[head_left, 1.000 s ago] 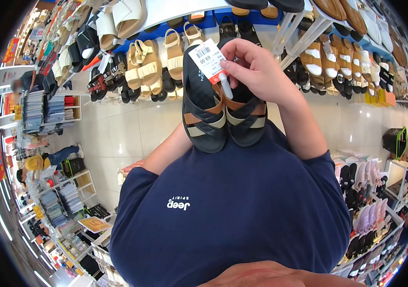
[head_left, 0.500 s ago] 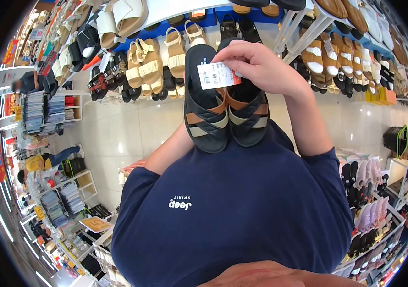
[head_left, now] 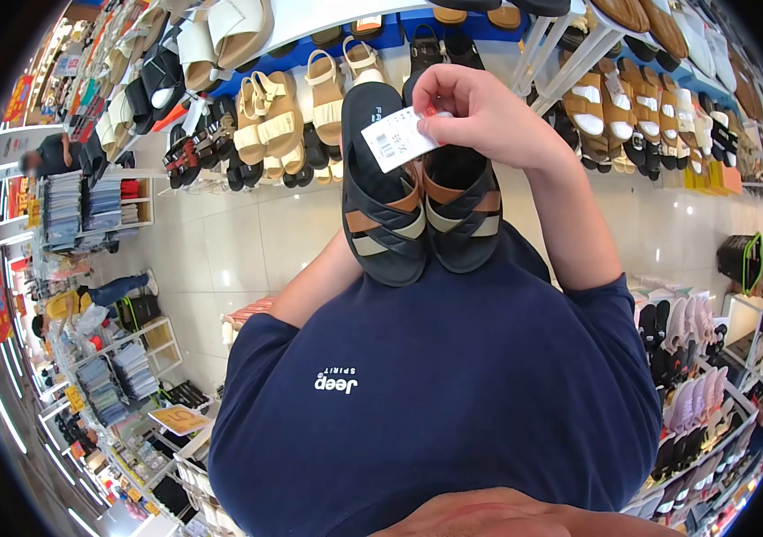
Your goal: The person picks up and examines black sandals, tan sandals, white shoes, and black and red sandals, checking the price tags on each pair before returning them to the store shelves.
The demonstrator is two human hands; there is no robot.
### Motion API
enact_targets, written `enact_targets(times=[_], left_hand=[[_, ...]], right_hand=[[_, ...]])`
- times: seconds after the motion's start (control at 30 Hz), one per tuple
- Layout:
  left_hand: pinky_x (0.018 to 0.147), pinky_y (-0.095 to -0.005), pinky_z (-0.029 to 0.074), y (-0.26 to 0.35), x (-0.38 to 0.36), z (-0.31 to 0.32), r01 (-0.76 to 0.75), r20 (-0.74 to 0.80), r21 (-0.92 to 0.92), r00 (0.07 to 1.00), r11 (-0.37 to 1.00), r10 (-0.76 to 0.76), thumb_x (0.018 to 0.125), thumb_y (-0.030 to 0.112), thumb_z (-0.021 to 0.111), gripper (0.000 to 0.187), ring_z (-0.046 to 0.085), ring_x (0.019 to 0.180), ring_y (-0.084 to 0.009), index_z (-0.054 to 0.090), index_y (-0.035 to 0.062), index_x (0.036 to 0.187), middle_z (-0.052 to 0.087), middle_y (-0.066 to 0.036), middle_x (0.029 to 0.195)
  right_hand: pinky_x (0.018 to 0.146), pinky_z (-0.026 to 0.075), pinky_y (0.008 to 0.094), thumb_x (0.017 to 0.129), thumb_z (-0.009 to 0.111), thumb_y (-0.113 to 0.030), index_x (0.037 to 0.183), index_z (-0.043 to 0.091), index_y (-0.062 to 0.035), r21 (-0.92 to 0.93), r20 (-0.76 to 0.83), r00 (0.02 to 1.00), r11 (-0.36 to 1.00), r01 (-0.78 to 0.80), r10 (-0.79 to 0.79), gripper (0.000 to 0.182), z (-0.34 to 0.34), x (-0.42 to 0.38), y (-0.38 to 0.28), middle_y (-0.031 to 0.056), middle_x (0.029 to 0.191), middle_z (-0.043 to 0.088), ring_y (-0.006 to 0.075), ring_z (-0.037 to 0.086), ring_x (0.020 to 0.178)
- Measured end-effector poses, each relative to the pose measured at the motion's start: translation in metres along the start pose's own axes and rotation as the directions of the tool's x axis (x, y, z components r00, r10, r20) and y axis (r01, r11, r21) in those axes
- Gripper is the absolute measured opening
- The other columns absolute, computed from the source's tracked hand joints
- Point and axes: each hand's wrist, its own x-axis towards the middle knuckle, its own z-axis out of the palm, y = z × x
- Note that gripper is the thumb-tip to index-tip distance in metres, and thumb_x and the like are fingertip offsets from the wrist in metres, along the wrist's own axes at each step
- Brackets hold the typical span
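Note:
A pair of black strappy sandals (head_left: 383,224) with brown and cream cross straps is held up in front of my chest, toes toward me. My left forearm (head_left: 316,279) runs up behind the pair and supports it from below; the left hand itself is hidden by the soles. My right hand (head_left: 469,116) is above the heel of the right-hand sandal. Its thumb and fingers pinch a white price tag (head_left: 392,139) with a barcode, which lies tilted over the insoles.
Racks of beige sandals (head_left: 271,116) and brown sandals (head_left: 621,106) stand ahead. White slides (head_left: 240,31) sit on an upper shelf. Shoe shelves (head_left: 699,403) are at right, folded clothes (head_left: 64,210) at left. Two people are at left, one in a yellow top (head_left: 64,307).
My right hand has shifted slightly left and turned the price tag to a steeper slant. The sandals stay almost in place.

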Motion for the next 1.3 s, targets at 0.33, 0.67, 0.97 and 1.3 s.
enact_targets(times=[0.33,0.67,0.97,1.3], left_hand=[[0.102,-0.0450,0.042,-0.001,-0.004,0.000,-0.027,0.011,0.032,1.000,0.999,0.026,0.091,0.067,0.033,0.075,0.049,0.123,-0.0306,0.039,0.0084,0.139,0.050,-0.013,0.134],[0.102,-0.0450,0.042,-0.006,-0.002,0.001,-0.054,0.008,0.059,0.999,0.997,0.053,0.092,0.067,0.033,0.075,0.050,0.123,-0.0307,0.040,0.0085,0.138,0.050,-0.013,0.134],[0.102,-0.0449,0.043,-0.014,0.000,0.002,-0.062,0.002,0.085,0.998,0.994,0.062,0.092,0.067,0.033,0.074,0.050,0.122,-0.0307,0.040,0.0085,0.138,0.051,-0.013,0.133],[0.101,-0.0449,0.043,-0.016,0.005,-0.001,-0.071,-0.004,0.115,0.997,0.991,0.072,0.092,0.066,0.034,0.074,0.050,0.122,-0.0308,0.041,0.0086,0.137,0.051,-0.013,0.132]], right_hand=[[0.085,0.046,0.0228,0.084,0.063,-0.006,0.112,0.055,0.0002,0.055,-0.034,0.999,0.998,-0.033,0.035,0.030,0.004,-0.003,0.005,0.0031,0.098,0.062,0.0072,0.058,0.091],[0.076,0.049,0.0236,0.087,0.065,-0.010,0.109,0.060,0.0014,0.173,-0.109,0.994,0.985,-0.009,0.028,0.025,0.013,0.000,0.005,0.0045,0.091,0.066,0.0085,0.061,0.083],[0.076,0.050,0.0234,0.084,0.067,-0.010,0.102,0.063,0.0012,0.151,-0.097,0.994,0.988,-0.033,0.048,0.022,0.013,-0.002,0.012,0.0044,0.089,0.066,0.0082,0.061,0.083],[0.075,0.051,0.0228,0.086,0.067,-0.011,0.100,0.066,-0.0015,0.002,-0.064,0.998,1.000,-0.015,0.015,0.017,0.016,-0.006,0.006,0.0028,0.089,0.067,0.0072,0.062,0.083]])
